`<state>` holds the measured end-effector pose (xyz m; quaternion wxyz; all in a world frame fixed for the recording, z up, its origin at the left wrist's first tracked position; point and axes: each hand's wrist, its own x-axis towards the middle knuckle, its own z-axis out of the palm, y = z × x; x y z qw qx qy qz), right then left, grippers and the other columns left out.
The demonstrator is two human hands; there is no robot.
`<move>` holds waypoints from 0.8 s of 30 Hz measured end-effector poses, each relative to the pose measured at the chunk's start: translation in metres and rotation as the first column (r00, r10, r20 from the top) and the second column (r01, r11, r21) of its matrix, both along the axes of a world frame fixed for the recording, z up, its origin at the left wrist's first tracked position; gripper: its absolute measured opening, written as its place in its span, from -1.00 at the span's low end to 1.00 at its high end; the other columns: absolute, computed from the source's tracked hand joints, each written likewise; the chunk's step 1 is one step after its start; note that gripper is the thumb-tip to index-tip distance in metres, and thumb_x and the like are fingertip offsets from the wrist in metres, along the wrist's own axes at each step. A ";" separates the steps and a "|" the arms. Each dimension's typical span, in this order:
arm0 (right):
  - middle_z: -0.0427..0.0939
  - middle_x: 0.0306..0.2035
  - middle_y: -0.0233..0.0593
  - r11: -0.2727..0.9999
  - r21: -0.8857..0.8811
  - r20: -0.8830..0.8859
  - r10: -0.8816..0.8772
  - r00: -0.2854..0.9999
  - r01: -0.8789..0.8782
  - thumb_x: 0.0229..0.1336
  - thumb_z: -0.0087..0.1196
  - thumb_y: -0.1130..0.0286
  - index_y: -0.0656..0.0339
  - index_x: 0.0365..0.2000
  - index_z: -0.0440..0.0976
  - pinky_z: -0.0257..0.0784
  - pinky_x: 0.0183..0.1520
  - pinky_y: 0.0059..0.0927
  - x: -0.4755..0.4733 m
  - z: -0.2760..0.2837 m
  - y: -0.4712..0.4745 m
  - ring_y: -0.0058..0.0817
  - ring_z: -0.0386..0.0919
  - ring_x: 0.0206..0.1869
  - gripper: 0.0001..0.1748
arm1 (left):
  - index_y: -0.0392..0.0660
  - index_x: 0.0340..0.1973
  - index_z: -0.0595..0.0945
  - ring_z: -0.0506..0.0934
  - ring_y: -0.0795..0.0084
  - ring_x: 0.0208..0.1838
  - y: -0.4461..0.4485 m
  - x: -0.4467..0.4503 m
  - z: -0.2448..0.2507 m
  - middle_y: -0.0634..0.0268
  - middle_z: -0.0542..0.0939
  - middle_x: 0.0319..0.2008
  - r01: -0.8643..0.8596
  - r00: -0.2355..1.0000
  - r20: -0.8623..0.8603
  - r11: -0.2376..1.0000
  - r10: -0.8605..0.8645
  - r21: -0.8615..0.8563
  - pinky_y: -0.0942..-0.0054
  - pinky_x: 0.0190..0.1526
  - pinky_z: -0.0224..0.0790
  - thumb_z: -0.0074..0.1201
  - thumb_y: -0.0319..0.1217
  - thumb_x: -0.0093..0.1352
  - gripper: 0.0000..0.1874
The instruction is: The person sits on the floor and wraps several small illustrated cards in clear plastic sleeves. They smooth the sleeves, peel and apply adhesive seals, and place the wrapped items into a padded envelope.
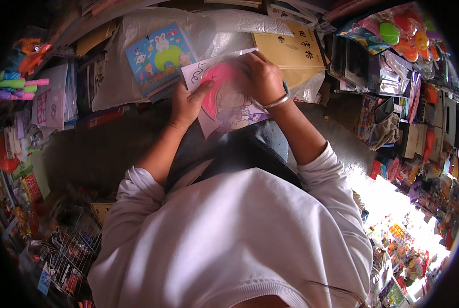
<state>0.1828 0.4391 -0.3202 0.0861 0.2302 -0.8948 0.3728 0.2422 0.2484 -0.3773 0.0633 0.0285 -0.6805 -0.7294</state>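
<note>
My left hand (186, 103) grips the left edge of a paper sheet (233, 101), its thumb lying on top. The sheet carries a cartoon figure with bright pink hair and a paler face, and black scribbled lines near its upper left corner. Tilted, it sits above my dark-clad lap. Over the sheet's upper right part is my right hand (262, 77), fingers curled downward and a bangle (276, 101) at the wrist. Its fingertips are blurred and partly hidden, so whether it pinches anything cannot be made out.
Ahead, a blue picture book (161, 57) and a tan exercise book (291, 46) lie on translucent plastic wrapping (118, 65). Packed shelves (387, 77) stand at right. Rolled colorful items (19, 84) are at left, a wire rack (69, 246) at lower left.
</note>
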 end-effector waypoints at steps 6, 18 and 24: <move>0.56 -0.37 -0.25 0.988 0.149 0.041 0.036 0.998 -0.042 0.07 0.15 0.19 0.05 -0.30 0.60 0.50 -0.31 -0.17 0.004 -0.011 0.001 -0.14 0.59 -0.37 -0.77 | -0.28 -0.03 0.55 0.55 0.47 -0.09 -0.004 -0.001 -0.002 0.24 0.65 -0.13 0.018 1.000 -0.012 0.999 -0.019 -0.040 0.47 0.02 0.35 0.26 -0.31 0.32 -0.60; 0.56 -0.34 -0.29 0.991 0.086 0.033 0.095 0.995 -0.098 0.16 0.11 0.19 0.05 -0.39 0.59 0.51 -0.33 -0.20 0.024 0.000 0.015 -0.22 0.58 -0.34 -0.81 | -0.28 -0.02 0.54 0.55 0.49 -0.10 -0.006 -0.001 -0.003 0.23 0.65 -0.16 0.041 0.998 0.041 0.997 -0.039 -0.071 0.46 0.00 0.38 0.26 -0.27 0.32 -0.56; 0.55 -0.38 -0.30 0.998 0.067 -0.066 -0.013 0.998 0.018 0.11 0.13 0.24 0.03 -0.37 0.59 0.50 -0.31 -0.17 -0.001 -0.006 0.004 -0.20 0.57 -0.37 -0.85 | -0.29 0.00 0.53 0.54 0.47 -0.09 -0.006 0.000 0.001 0.25 0.64 -0.16 0.046 0.998 0.043 0.997 -0.043 -0.065 0.46 0.02 0.35 0.29 -0.21 0.30 -0.50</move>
